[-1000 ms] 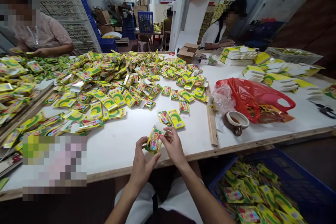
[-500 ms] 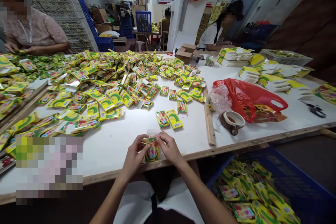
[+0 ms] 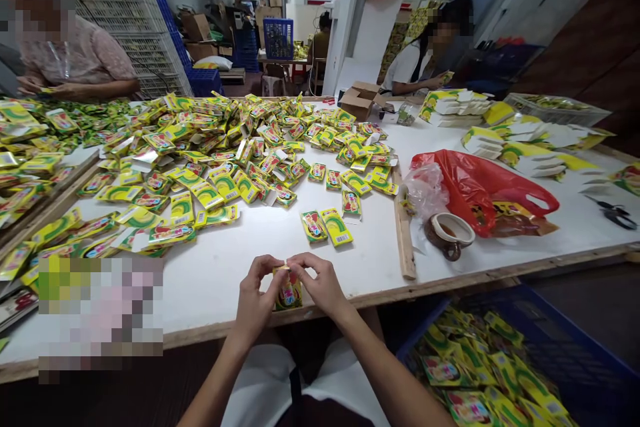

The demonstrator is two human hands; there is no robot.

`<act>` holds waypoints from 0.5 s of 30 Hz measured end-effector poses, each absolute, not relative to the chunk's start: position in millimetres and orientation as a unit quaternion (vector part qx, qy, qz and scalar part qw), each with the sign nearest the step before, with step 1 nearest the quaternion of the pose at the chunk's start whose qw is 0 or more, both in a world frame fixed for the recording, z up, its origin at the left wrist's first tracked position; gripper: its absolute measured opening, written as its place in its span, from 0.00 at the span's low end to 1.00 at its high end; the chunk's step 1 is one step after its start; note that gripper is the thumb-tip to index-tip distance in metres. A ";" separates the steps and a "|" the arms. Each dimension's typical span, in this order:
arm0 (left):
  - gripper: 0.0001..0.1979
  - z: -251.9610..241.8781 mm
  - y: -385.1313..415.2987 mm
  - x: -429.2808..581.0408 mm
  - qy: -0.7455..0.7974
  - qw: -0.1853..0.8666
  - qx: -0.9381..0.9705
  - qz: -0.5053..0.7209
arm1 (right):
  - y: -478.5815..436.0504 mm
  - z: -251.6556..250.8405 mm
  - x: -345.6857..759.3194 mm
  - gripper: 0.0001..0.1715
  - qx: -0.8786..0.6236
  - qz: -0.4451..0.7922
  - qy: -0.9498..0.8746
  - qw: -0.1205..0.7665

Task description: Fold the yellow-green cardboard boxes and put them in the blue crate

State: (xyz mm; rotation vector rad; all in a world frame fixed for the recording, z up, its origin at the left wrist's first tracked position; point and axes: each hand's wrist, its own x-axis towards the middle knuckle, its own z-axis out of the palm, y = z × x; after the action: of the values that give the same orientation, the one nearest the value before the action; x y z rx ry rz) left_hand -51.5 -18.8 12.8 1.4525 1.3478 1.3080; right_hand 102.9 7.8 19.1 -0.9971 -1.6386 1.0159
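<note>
A small yellow and green printed carton [image 3: 289, 292] stands at the table's front edge, its printed face toward me. My left hand [image 3: 259, 293] pinches the carton's top end from the left, thumb and fingertips closed on it. From the right, my right hand [image 3: 319, 283] closes its thumb and fingertips on the same top end. The fingertips of both hands almost meet there and cover most of the top flap. Just beyond my hands lie a carton with a red and green face [image 3: 314, 227] and a yellow carton with a barcode [image 3: 337, 227].
A large heap of cartons [image 3: 215, 140] covers the table's left and far side. To the right are a wooden strip [image 3: 406, 247], a brown mug [image 3: 449, 235], a red plastic bag [image 3: 470, 180] and scissors [image 3: 617, 215]. A blue crate [image 3: 560, 333] of cartons stands below. Two people sit across the table.
The pale flap that stood up from the carton's top is now folded down under my fingertips. Both hands have moved to the top end. The person at right has raised a hand holding something small.
</note>
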 end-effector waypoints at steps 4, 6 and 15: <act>0.06 13.9 -16.9 -49.3 0.536 0.380 0.562 0.503 | 8.5 20.3 99.7 0.07 -0.428 0.400 -0.670 0.456; 0.06 14.9 -13.9 -49.6 0.540 0.388 0.557 0.497 | 11.3 20.7 98.0 0.06 -0.444 0.399 -0.666 0.448; 0.09 13.5 -9.4 -52.9 0.539 0.419 0.537 0.496 | 14.8 20.4 95.9 0.07 -0.447 0.432 -0.647 0.441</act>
State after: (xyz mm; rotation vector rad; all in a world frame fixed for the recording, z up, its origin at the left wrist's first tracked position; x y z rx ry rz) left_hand -52.9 -9.4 13.5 1.3453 1.3518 1.2429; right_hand 95.9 14.8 20.4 -1.1109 -1.6063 1.0723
